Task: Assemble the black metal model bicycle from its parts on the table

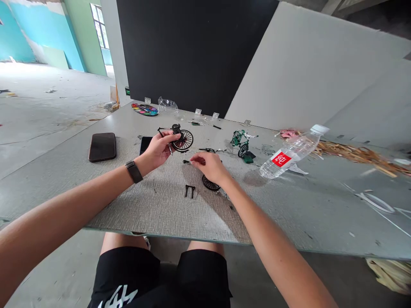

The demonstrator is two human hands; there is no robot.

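My left hand [159, 147] is closed on a partly built black model bicycle [176, 129], raised a little over the table. A spoked black wheel [186, 139] is on it, under my thumb. The fingers of my right hand [210, 164] are pinched together at the end of a small black part [186, 161] with a round head; whether it rests on the table I cannot tell. Beneath that hand lies a second wheel [210, 184], partly covered. Beyond my right hand is a thin handlebar-like piece [208, 150]. Closer to me lies a black U-shaped piece [190, 191].
A green model bicycle [240, 141] stands to the right, with a tilted water bottle [293, 152] beyond it. On the left lies a phone [102, 146]; a dark flat object [145, 144] is partly behind my left hand. A paint palette [145, 109] sits near the black board [195, 51].
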